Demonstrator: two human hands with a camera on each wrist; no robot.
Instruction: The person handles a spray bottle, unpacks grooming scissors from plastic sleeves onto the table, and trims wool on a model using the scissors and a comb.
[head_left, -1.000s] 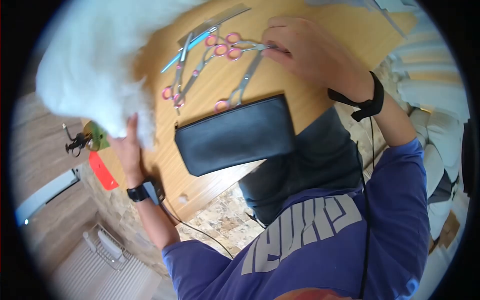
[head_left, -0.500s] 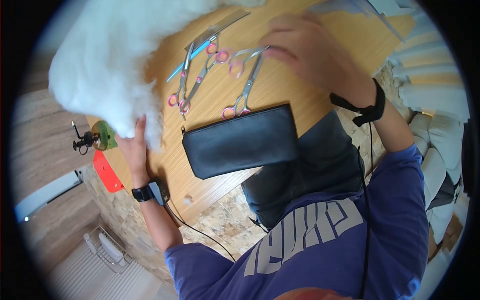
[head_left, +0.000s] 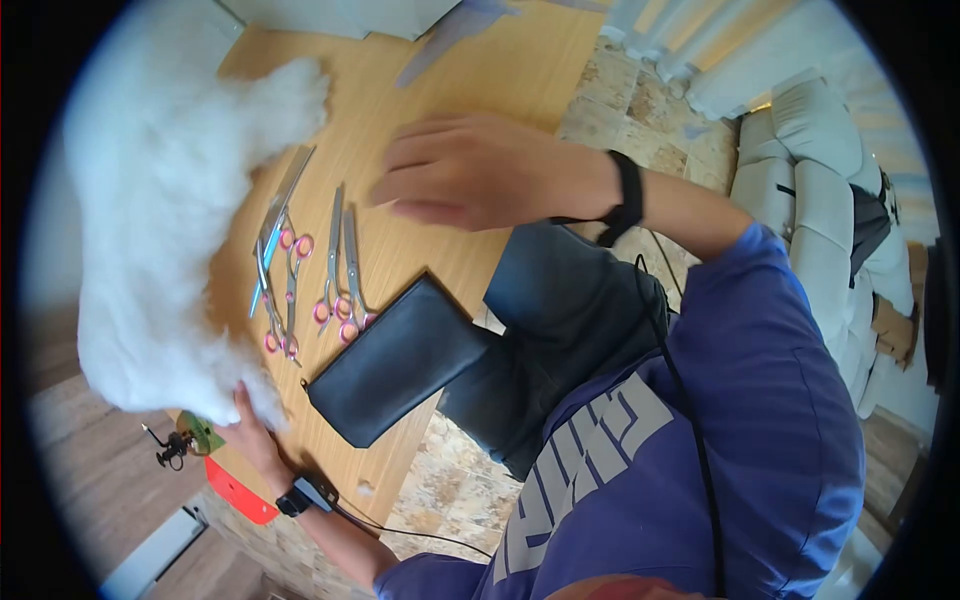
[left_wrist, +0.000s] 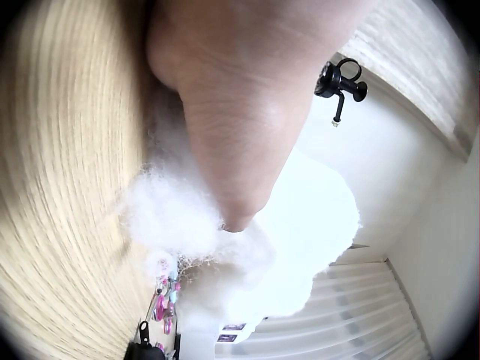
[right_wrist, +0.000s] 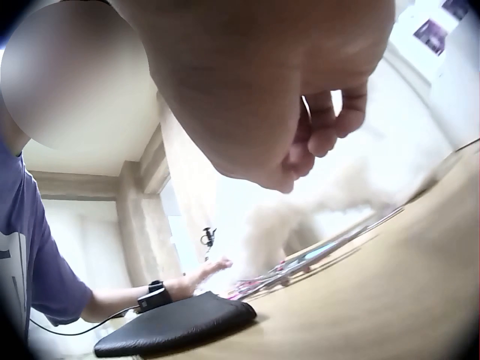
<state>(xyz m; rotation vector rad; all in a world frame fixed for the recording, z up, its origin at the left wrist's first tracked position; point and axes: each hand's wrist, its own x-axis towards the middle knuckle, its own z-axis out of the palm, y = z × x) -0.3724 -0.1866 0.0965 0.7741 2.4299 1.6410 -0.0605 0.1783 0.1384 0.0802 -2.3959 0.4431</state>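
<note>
1. The fluffy white furry body spread along one side of the table, its coat soft and wispy at the edges, with fine loose strands near the wood in the left wrist view.
2. The left hand rested against the lower end of that fur, its thumb laid straight along the tuft; the fur hid the other fingers, so whether they pinched or lay spread I could not tell.
3. The right hand hung above the tabletop with its fingers loosely bent and close together, gripping nothing; the furry body lay beyond its fingertips, well apart from them.
4. Below and beside the right hand's fingertips lay two pairs of slim, smooth metal scissors, side by side, their round pink finger rings near the black pouch.
5. Between these and the fur lay more pink-ringed scissors, crossing near a thin blue rod and a long flat metal strip.
6. The pouch, roughly rectangular with a leathery, faintly grained skin, lay flat nearer the person.
7. Beyond the left hand stood a rounded green-and-amber bottle with a black top, and near it a smooth red flat piece.
</note>
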